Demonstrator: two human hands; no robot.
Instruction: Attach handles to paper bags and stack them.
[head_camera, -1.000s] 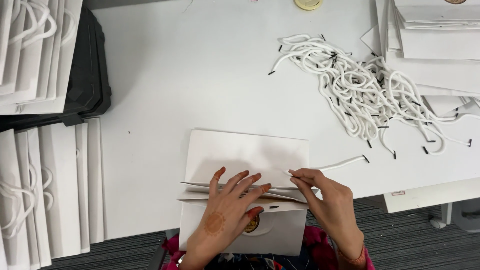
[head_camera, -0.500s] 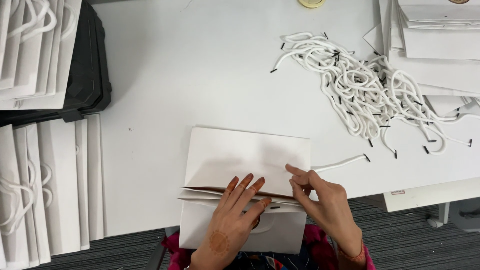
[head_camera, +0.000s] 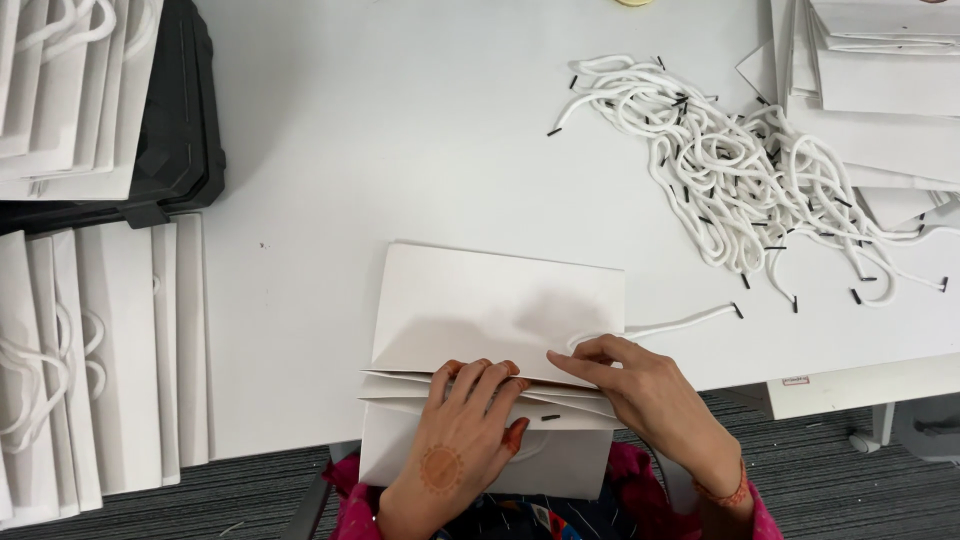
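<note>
A flat white paper bag (head_camera: 500, 310) lies at the near edge of the white table (head_camera: 400, 140), its open mouth towards me. My left hand (head_camera: 462, 430) presses on the bag's folded mouth layers, fingers tucked into the opening. My right hand (head_camera: 640, 385) pinches a white cord (head_camera: 680, 322) at the bag's right upper edge; the cord trails off to the right and ends in a black tip. Another black cord tip (head_camera: 551, 417) shows on the bag's lower flap.
A tangled heap of white cords with black tips (head_camera: 740, 170) lies at the right. Stacks of flat white bags (head_camera: 880, 80) sit at the far right. More bags with cord handles (head_camera: 90, 370) lie at the left, others on a black tray (head_camera: 185, 130).
My left hand has slid back towards me, its fingers curling into the bag's mouth. My right hand has shifted slightly left along the bag's edge with the cord.
</note>
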